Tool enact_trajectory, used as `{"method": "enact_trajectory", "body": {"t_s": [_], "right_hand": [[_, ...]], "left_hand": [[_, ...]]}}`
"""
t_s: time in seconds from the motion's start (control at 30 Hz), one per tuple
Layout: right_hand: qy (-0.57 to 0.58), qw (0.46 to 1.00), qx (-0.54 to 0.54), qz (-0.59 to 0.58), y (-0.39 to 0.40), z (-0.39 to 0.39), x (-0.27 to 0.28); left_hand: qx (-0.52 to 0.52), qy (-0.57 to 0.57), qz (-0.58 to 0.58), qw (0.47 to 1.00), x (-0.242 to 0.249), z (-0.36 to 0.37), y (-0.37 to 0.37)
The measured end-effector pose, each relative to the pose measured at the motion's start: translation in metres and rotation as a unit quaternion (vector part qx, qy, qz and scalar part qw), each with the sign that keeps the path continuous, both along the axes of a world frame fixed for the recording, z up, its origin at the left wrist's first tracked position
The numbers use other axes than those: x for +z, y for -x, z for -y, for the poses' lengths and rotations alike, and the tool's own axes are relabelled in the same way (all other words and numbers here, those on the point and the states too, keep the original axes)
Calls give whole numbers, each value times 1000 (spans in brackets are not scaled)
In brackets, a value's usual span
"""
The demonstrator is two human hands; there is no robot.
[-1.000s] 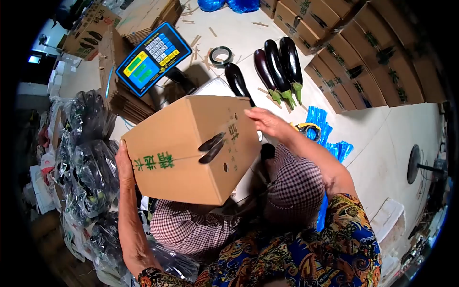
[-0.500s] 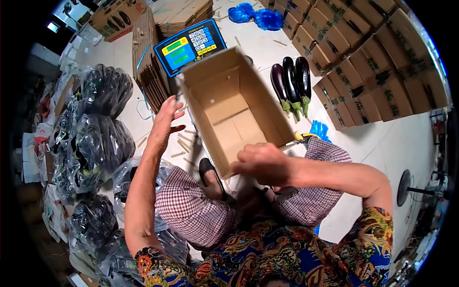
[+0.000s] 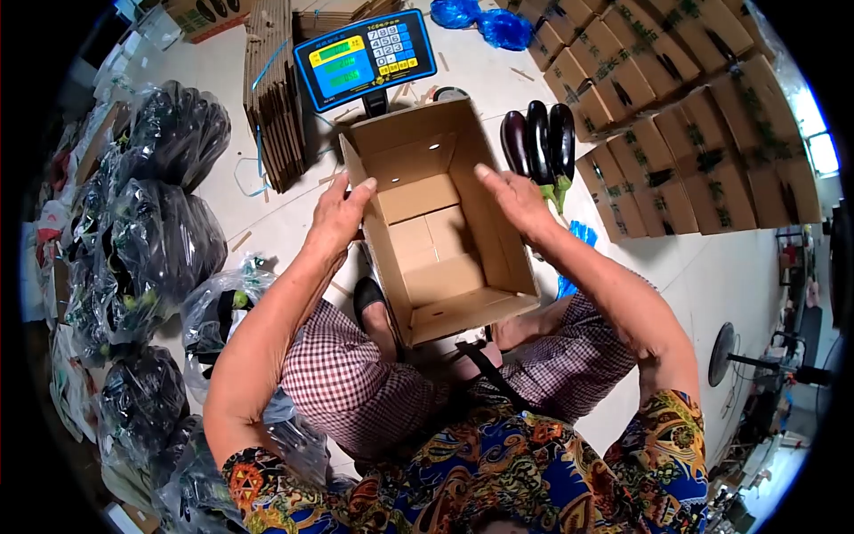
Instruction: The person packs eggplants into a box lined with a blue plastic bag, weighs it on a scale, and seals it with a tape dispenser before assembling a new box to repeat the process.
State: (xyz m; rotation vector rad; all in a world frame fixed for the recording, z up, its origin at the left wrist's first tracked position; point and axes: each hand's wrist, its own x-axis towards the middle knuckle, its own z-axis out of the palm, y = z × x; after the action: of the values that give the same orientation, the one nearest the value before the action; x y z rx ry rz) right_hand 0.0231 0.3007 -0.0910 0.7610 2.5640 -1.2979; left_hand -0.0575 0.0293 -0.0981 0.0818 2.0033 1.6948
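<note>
An open-topped cardboard box point(image 3: 471, 311) stands between my knees, its inside bare. My left hand point(image 3: 340, 215) holds the box's left wall, thumb over the rim and fingers outside. On the opposite side, my right hand point(image 3: 518, 203) grips the right wall near its upper edge; some of its fingers are hidden. Directly behind the box rises a blue scale display point(image 3: 369, 64) with a keypad. Several dark purple eggplants point(image 3: 537, 142) lie on the floor just beyond my right hand, green stems toward me.
Clear plastic bags of eggplants point(image 3: 165, 258) line the left side. Flattened cardboard point(image 3: 269, 98) stands upright at back left. Stacked printed boxes point(image 3: 676, 133) fill the right. Blue plastic bundles point(image 3: 505, 29) lie at the back, and a fan-like round object point(image 3: 721, 353) stands at right.
My right hand has moved from the near edge to the right wall, and my left hand has come onto the left wall. The box now sits straighter; the view has shifted slightly.
</note>
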Motion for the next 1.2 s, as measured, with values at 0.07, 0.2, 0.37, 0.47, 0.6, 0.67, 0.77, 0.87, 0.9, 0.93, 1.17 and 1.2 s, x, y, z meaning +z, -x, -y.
{"method": "enact_trajectory", "body": {"t_s": [0.07, 0.2, 0.37, 0.47, 0.6, 0.67, 0.77, 0.87, 0.9, 0.93, 1.17, 1.2], "right_hand": [[29, 999, -36, -1, 4, -5, -7], [352, 927, -122, 40, -14, -53, -19], [291, 950, -104, 55, -18, -57, -90], [399, 899, -176, 32, -21, -46, -191], [522, 798, -296, 53, -29, 5, -202], [219, 973, -64, 38, -28, -5, -186], [-126, 982, 106, 96, -24, -11, -137], [-236, 906, 226, 268, -8, -33, -97], [-247, 874, 323, 267, -8, -42, -82], [-255, 832, 415, 265, -10, -53, -71], [-183, 911, 316, 193, -65, -171, -18], [-105, 949, 233, 184, -87, -195, -15]], "left_hand": [[8, -84, 6, 996, -14, 10, 1], [99, -222, 135, 961, -25, 19, -12], [133, 6, -24, 991, -138, 31, -22], [136, -77, -42, 987, -184, 6, -25], [173, -18, 39, 984, -166, -43, -39], [175, -120, 108, 971, -153, -42, -40], [130, -166, 103, 972, -192, -6, -43], [107, -64, 67, 990, -176, 30, -39], [129, 52, 8, 990, -161, 32, -39], [148, 165, -52, 974, -147, 33, -40], [24, 123, 5, 992, -54, 56, -16], [6, 107, 34, 994, -47, 57, -15]]}}
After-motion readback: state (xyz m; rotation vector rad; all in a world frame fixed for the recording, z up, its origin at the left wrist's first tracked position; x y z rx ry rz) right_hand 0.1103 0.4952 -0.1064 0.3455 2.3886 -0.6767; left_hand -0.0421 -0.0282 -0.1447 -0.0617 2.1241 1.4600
